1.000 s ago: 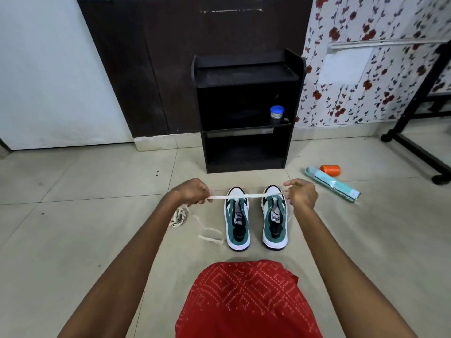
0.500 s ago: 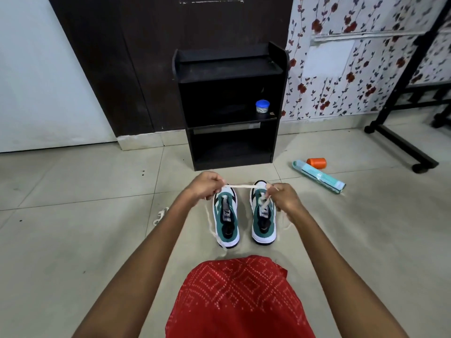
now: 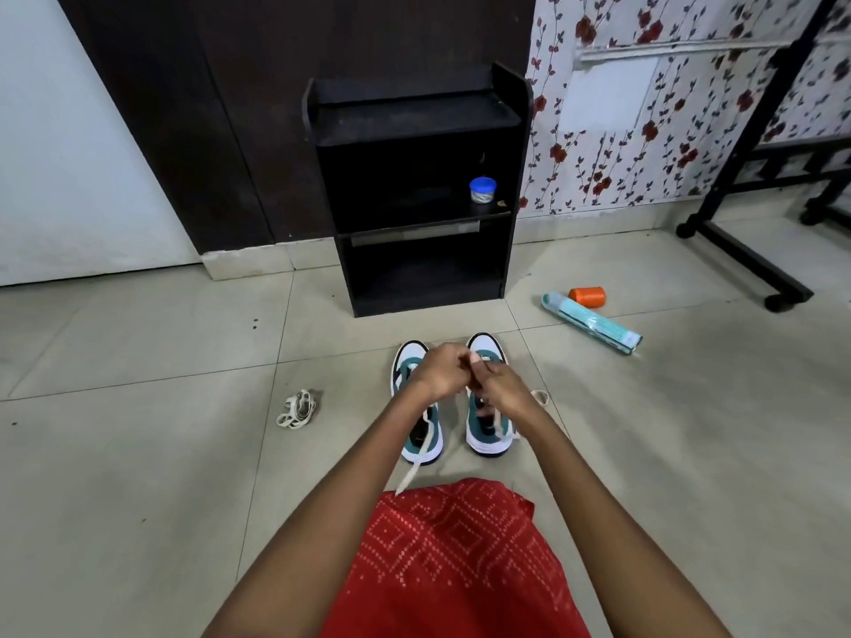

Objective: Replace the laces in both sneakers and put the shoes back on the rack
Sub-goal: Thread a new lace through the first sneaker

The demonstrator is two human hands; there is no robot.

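Teal-and-white sneakers point(image 3: 481, 430) stand side by side on the pale tiled floor point(image 3: 138, 453), toes pointing at the black two-shelf wooden rack point(image 3: 414, 126) a little beyond them. Above their toe ends the left hand point(image 3: 440, 373) and the right hand point(image 3: 499, 386) meet, touching, fingers curled in. Both seem to pinch a flat cream lace point(image 3: 413, 467). One run of it trails from under the left hand across the left sneaker point(image 3: 401, 361) toward a red patterned garment point(image 3: 456, 554). Another hangs from the right hand over the right sneaker point(image 3: 483, 437).

What the fingertips do is hidden, but neither sneaker shows any crossed lacing. So I judge this to be the start of relacing: the lace is being gathered or halved before it goes into the first sneaker. Nothing is on the rack but a small blue-lidded jar point(image 3: 482, 191).

The next move calls for freeing one lace tip, feeding it through the lowest eyelets near the toe and pulling both halves even.

A whitish tangled bundle point(image 3: 297, 409), perhaps a removed lace, lies on the floor well left of the pair. An orange spool point(image 3: 587, 297) and a long teal packet point(image 3: 591, 322) lie off to the right.
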